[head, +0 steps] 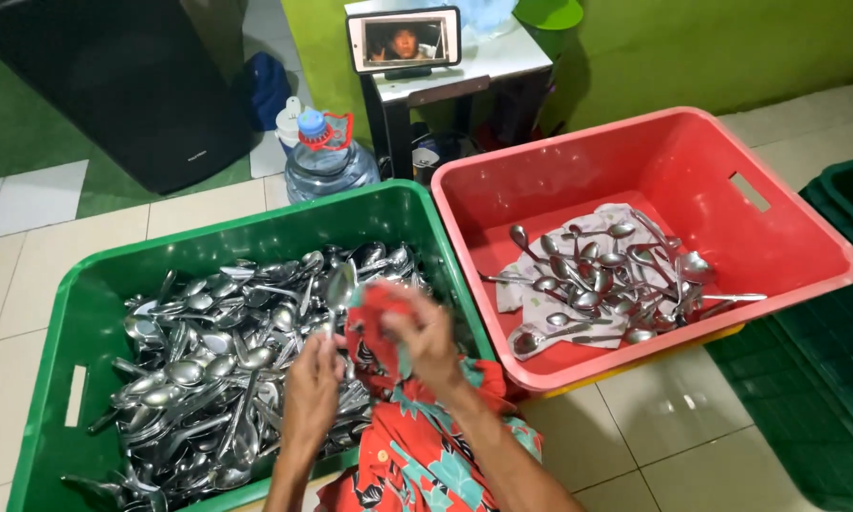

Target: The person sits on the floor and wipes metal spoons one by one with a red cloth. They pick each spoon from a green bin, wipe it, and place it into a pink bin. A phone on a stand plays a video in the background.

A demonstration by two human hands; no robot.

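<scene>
Clearly the step in hand was wiping a single spoon point(339, 284): the left hand point(311, 389) had its fingers closed round the handle and held the bowl end upright over the green crate point(85, 313), while the right hand point(426, 337) had its fingers closed on a red patterned cloth point(417, 446) bunched against the spoon. The cloth trailed down toward the person's lap between the two crates. Below the hands the green crate was heaped with a mass of unsorted spoons point(208, 370). Just beside it, the red crate point(578, 161) held a far smaller pile of spoons point(602, 280) lying on a pale cloth point(531, 294). By my reckoning, the next move called for keeping the cloth firm on the spoon's bowl, then carrying the spoon rightward over both crate walls and setting it among the others without scattering them. The floor was tiled.
</scene>
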